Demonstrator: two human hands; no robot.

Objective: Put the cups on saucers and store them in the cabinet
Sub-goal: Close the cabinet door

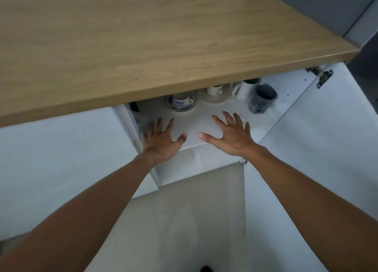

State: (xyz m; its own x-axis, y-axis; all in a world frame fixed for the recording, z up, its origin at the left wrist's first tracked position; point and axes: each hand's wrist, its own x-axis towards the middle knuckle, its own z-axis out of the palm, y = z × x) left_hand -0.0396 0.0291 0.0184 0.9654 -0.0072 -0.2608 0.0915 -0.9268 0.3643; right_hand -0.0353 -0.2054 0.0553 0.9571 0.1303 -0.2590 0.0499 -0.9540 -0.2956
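Note:
A blue-patterned cup (181, 100) sits on its matching saucer (189, 107) on the white cabinet shelf (206, 116), under the worktop's edge. To its right a cream cup (214, 89) stands on a cream saucer (213, 99). My left hand (163, 139) and my right hand (230, 133) hover with spread, straight fingers over the shelf's front part, both empty and short of the cups.
A white mug (243, 89) and a grey mug (262, 99) stand at the shelf's right, a dark green one behind them. The wooden worktop (163, 36) overhangs the cabinet. The open cabinet door (327, 128) stands at right; a closed white door (61, 159) at left.

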